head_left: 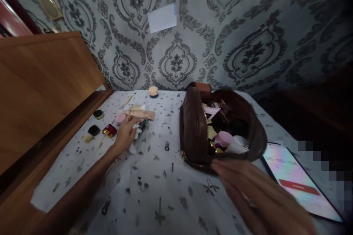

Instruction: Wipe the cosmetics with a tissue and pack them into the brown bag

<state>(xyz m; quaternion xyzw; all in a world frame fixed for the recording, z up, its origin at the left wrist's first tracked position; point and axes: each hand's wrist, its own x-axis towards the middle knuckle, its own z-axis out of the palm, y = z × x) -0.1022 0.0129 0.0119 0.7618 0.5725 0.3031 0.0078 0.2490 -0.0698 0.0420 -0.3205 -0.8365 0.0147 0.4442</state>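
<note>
On the left side of the cloth, my left hand [126, 134] reaches over a group of small cosmetics. Its fingers close around something white and dark green [142, 125] that I cannot make out fully. Close by are a pink-lidded jar [120, 118], a beige tube [143, 115] and a dark red and gold item [109, 130]. My right hand [248, 181], blurred, has its fingers stretched out at the front edge of an unzipped brown bag [193, 128]. Inside the bag lie a pink round container [224, 138], a white-lidded container [239, 141] and other items.
A phone [293, 176] showing a timer lies right of the bag. Against the wallpapered wall stands a cream and dark jar [153, 92]. Several small pots, including a dark-lidded one [94, 130], lie at the left. A wooden panel [46, 80] borders the table's left side.
</note>
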